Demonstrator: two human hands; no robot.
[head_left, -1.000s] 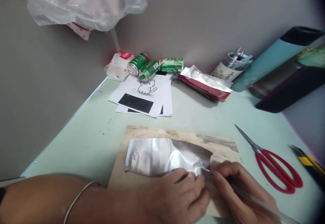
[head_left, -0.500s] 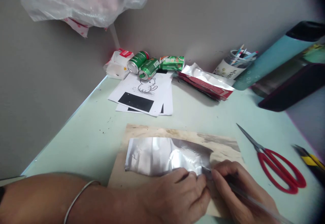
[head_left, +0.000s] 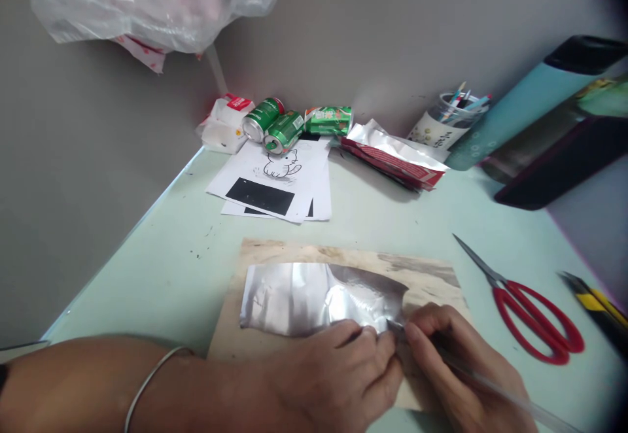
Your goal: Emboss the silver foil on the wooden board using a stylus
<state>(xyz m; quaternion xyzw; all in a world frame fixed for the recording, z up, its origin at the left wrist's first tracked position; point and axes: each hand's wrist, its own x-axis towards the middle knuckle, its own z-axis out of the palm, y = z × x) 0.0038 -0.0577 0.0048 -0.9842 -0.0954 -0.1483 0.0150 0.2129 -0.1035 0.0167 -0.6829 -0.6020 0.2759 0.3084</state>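
Note:
A thin, wrinkled silver metal sheet (head_left: pixel 289 299) lies on a pale wooden board (head_left: pixel 432 273), with its right end curling. My left hand (head_left: pixel 343 371) rests on the sheet's near edge, fingers bent together and pressing it to the board. In my right hand (head_left: pixel 456 361) is a slim pen-like tool (head_left: pixel 483 375) with a clear shaft and a dark pointed metal tip. That tip touches the sheet near its right end, just beside my left fingertips. My grip hides part of the tool, so its exact kind is unclear.
Red-handled scissors (head_left: pixel 534 318) and a black-and-yellow cutter (head_left: pixel 591 302) lie to the right. Behind are papers with a cat drawing (head_left: pixel 279 165), green cans (head_left: pixel 284 132), a red-and-silver packet (head_left: pixel 392 155), a pen jar (head_left: pixel 444 125) and a blue bottle (head_left: pixel 520 109). A plastic bag (head_left: pixel 161 1) hangs upper left.
The view has shifted slightly, moving the background a little leftward. The tool tip stays at nearly the same place on the sheet, and both hands keep their hold.

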